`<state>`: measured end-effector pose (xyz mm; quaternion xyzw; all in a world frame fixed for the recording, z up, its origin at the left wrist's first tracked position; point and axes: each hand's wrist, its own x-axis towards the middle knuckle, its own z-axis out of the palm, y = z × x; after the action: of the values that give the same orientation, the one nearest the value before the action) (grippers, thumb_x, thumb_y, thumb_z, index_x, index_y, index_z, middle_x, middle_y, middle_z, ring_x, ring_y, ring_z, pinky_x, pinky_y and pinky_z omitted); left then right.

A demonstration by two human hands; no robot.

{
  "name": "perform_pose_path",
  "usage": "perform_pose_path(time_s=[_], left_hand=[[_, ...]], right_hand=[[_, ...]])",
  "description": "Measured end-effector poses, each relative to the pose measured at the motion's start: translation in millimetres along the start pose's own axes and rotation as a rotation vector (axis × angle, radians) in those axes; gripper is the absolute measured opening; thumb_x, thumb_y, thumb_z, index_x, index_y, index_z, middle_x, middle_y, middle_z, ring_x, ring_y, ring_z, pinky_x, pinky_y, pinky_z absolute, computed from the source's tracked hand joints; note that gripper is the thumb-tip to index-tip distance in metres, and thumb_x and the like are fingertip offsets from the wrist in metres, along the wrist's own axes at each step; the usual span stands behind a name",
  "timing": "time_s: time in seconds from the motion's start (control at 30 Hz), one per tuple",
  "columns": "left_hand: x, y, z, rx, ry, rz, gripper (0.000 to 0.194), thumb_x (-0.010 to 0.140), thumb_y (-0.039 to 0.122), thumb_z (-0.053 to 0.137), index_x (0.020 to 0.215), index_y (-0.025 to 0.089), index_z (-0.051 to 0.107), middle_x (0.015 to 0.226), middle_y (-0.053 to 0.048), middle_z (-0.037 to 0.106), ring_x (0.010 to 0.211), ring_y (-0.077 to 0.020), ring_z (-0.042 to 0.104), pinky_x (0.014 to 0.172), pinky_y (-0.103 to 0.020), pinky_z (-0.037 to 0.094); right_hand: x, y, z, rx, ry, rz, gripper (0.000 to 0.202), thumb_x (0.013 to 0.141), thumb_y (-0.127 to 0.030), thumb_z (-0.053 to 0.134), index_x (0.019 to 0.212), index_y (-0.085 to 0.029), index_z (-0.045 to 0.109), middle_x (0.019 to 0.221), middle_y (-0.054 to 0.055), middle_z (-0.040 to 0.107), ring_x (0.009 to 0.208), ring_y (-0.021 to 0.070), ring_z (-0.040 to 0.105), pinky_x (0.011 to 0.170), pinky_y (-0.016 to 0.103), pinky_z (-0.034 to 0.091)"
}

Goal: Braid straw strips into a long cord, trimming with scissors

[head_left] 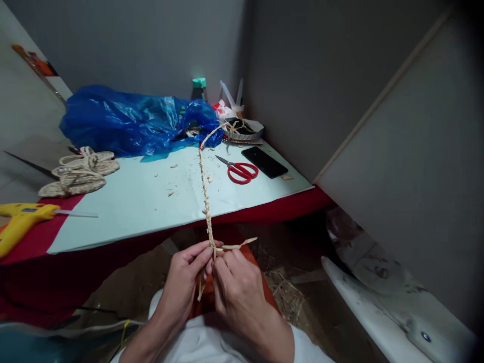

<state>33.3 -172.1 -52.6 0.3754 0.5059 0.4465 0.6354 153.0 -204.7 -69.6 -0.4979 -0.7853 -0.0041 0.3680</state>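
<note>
A pale braided straw cord [205,194] runs from the back of the table, over its front edge, down to my hands. At its near end my left hand [189,269] pinches the braid between thumb and fingers. Close beside it, my right hand [238,280] is closed on the loose straw strands at the same end. One strand [247,242] sticks out to the right above my right knuckles, and another hangs below between the hands. Which strand sits in which fingers is partly hidden.
Red-handled scissors [242,172] and a black phone [264,162] lie right of the braid. A blue plastic bag [124,121] fills the back. Woven straw sandals [77,176] and a yellow glue gun [28,222] are at left. Straw scraps litter the table and floor.
</note>
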Motion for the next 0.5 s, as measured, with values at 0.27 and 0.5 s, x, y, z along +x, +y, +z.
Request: perform_pose_path(time_s=[0.27, 0.5], left_hand=[[2, 4, -13.4, 0.165, 0.010, 0.087, 0.019, 0.072, 0.032, 0.073, 0.085, 0.018, 0.077, 0.071, -0.001, 0.069, 0.072, -0.0152, 0.059, 0.070, -0.021, 0.045], [1, 12, -22.1, 0.164, 0.025, 0.109, 0.021, 0.075, 0.038, 0.072, 0.080, 0.018, 0.073, 0.064, 0.002, 0.057, 0.062, -0.0101, 0.048, 0.059, -0.017, 0.039]], right_hand=[[5, 0, -18, 0.135, -0.012, 0.024, 0.012, 0.089, -0.013, 0.048, 0.095, -0.018, 0.057, 0.082, 0.005, 0.061, 0.074, 0.0188, 0.052, 0.069, 0.032, 0.042], [41, 29, -25, 0.110, -0.053, 0.129, 0.021, 0.094, -0.016, 0.043, 0.110, -0.019, 0.056, 0.101, 0.008, 0.062, 0.090, 0.0213, 0.053, 0.084, 0.037, 0.043]])
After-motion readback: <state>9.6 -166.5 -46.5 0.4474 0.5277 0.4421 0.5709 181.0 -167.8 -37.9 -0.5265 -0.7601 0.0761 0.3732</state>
